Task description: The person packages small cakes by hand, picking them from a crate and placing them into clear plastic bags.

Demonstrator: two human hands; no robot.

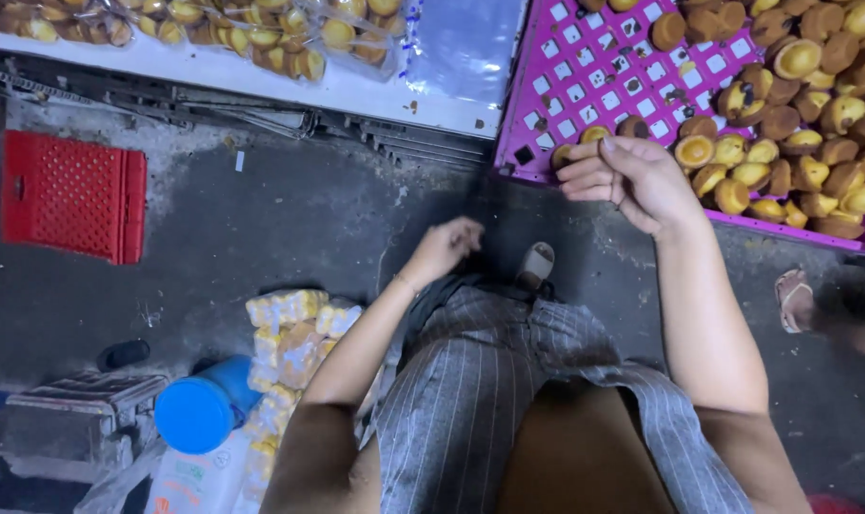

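Observation:
My right hand point(630, 179) hovers at the near left corner of a purple perforated tray point(585, 71), its fingers curled in; whether it holds anything I cannot tell. Small round golden-brown cakes point(804, 124) fill the tray's right side, and the nearest ones point(694, 150) lie just right of my fingers. My left hand point(444, 247) hangs lower over the dark floor, fingers loosely closed, with nothing visible in it. Below it my lap is covered by grey striped cloth point(489, 381).
Bagged cakes point(294, 333) are piled on the floor at my left, beside a blue-capped bottle point(199, 411) and a metal box point(75, 419). A red crate point(70, 195) lies far left. More bagged cakes point(261, 33) sit on a white surface at top. Another person's sandalled foot point(794, 300) is at right.

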